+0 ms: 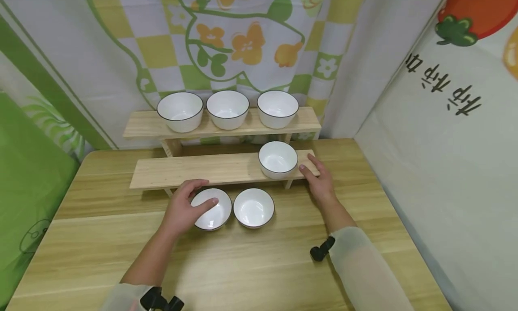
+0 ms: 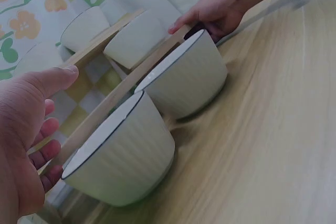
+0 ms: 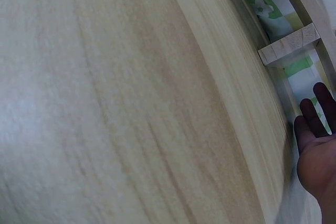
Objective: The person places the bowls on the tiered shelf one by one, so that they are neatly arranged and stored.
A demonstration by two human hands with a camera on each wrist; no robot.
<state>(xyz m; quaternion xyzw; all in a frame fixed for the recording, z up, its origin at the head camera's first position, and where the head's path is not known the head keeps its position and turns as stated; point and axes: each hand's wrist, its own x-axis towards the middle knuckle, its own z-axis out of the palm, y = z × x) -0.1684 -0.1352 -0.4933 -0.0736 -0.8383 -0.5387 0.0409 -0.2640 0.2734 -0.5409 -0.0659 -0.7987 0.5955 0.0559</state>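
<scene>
Two white bowls with dark rims stand side by side on the table in front of a wooden two-step rack. My left hand (image 1: pixel 183 208) is at the left bowl (image 1: pixel 216 215), its thumb over the rim and its fingers spread loosely on the far side. In the left wrist view that hand's thumb stands off the bowl (image 2: pixel 126 156). Just right of it is the other table bowl (image 1: pixel 253 207). My right hand (image 1: pixel 322 185) is at the right end of the lower shelf (image 1: pixel 194 171), beside a bowl (image 1: pixel 278 158) there, fingers extended and partly under the board.
Three more white bowls stand in a row on the upper shelf (image 1: pixel 141 123): a left one (image 1: pixel 180 107), a middle one (image 1: pixel 228 106) and a right one (image 1: pixel 278 105). A patterned curtain (image 1: pixel 162 52) hangs behind the rack. A white wall sheet (image 1: pixel 441 149) borders the wooden table (image 1: pixel 259 266) at right.
</scene>
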